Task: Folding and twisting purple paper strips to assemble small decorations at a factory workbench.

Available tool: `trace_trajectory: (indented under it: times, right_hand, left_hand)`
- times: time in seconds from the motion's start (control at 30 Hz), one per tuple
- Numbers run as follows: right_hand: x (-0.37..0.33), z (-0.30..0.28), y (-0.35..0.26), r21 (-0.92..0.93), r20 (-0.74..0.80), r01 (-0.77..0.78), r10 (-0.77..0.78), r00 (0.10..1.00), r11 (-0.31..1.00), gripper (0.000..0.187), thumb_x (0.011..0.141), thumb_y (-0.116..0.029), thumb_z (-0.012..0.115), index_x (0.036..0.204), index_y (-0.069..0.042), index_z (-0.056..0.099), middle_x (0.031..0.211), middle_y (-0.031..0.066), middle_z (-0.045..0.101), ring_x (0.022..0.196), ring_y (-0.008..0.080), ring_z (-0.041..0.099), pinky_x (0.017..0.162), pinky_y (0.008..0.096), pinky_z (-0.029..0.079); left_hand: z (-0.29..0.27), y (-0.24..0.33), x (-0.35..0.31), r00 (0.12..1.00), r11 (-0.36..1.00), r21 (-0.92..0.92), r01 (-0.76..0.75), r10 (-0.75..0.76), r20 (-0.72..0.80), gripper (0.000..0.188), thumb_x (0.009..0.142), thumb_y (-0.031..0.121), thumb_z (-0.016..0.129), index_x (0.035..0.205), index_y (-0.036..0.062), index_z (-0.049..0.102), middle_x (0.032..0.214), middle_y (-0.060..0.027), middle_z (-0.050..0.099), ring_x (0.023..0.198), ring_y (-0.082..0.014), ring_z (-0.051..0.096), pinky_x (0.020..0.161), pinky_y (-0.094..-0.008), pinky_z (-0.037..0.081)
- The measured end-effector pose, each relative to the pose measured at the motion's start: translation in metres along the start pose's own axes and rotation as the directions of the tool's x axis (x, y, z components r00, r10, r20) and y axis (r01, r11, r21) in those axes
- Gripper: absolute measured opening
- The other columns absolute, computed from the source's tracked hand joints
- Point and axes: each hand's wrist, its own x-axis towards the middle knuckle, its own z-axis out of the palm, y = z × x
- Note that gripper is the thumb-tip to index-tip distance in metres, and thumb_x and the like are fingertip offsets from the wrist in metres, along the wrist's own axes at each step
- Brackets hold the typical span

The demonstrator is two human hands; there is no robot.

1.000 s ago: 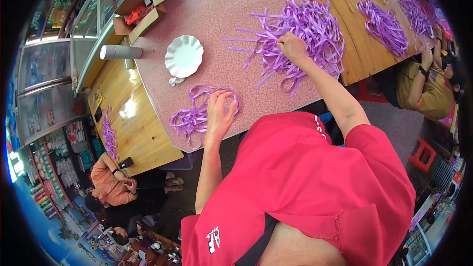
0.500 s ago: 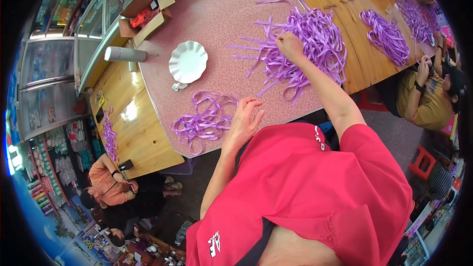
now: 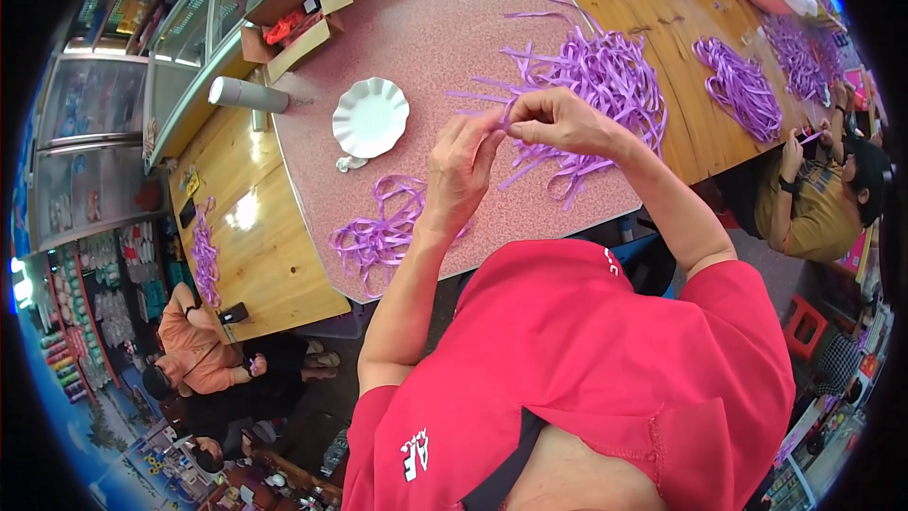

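My left hand [image 3: 458, 168] and my right hand [image 3: 566, 123] meet above the pink speckled tabletop. Their fingertips pinch together on a purple ribbon [image 3: 508, 113], a short bit of which shows between them; the rest is hidden by the fingers. Just beyond and under my right hand lies a large tangled heap of purple ribbons [image 3: 615, 80], with loose ends reaching left. Beside my left forearm rests a smaller pile of looped purple ribbons [image 3: 374, 232], partly covered by that arm.
A white scalloped plate [image 3: 370, 119] lies left of my hands. Farther left are a grey cylinder flask [image 3: 248, 95] and an open cardboard box [image 3: 298, 24] with red contents. A purple bundle [image 3: 742, 90] lies on the wooden table at right. Seated people flank both sides.
My right hand has come back from the big heap to my left hand, bringing a ribbon. My left hand has risen from the table edge, and both now pinch together.
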Motion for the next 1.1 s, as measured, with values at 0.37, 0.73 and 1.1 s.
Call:
trace_trajectory:
  times: [0.37, 0.73, 1.1]
  right_hand:
    - [0.023, 0.065, 0.011, -0.448, -0.158, 0.352, -0.461, 0.873, 0.822, 0.011, 0.079, -0.008, 0.073, 0.089, -0.005, 0.070, 0.074, 0.0089, 0.059, 0.066, 0.0241, 0.058, 0.058, 0.0332, 0.045]
    - [0.055, 0.092, 0.060, -0.338, -0.369, 0.025, -0.157, 0.916, 0.941, 0.015, 0.084, -0.015, 0.070, 0.084, 0.000, 0.068, 0.074, 0.0115, 0.063, 0.064, 0.0200, 0.059, 0.058, 0.0329, 0.045]
    - [0.062, 0.086, 0.068, 0.062, -0.354, -0.225, 0.232, 0.906, 0.972, 0.021, 0.089, -0.021, 0.068, 0.088, 0.000, 0.070, 0.069, -0.0068, 0.055, 0.062, 0.0017, 0.045, 0.052, 0.0215, 0.034]
  left_hand:
    - [-0.019, -0.064, -0.043, 0.821, 0.667, -0.480, 0.570, -0.446, 0.355, 0.027, 0.102, 0.027, 0.050, 0.092, 0.0036, 0.060, 0.080, 0.0011, 0.059, 0.076, -0.0062, 0.048, 0.072, -0.0235, 0.043]
    - [-0.033, -0.257, -0.088, 0.910, 0.580, 0.743, 0.334, -0.404, -0.093, 0.069, 0.086, 0.060, 0.055, 0.132, 0.0098, 0.055, 0.157, -0.0148, 0.020, 0.144, -0.0407, 0.011, 0.112, -0.0642, 0.008]
    - [-0.029, -0.172, -0.054, 0.974, 0.946, 0.240, 0.216, -0.227, 0.016, 0.045, 0.095, 0.035, 0.058, 0.129, 0.0065, 0.057, 0.141, -0.0153, 0.044, 0.132, -0.0343, 0.038, 0.109, -0.0462, 0.030]
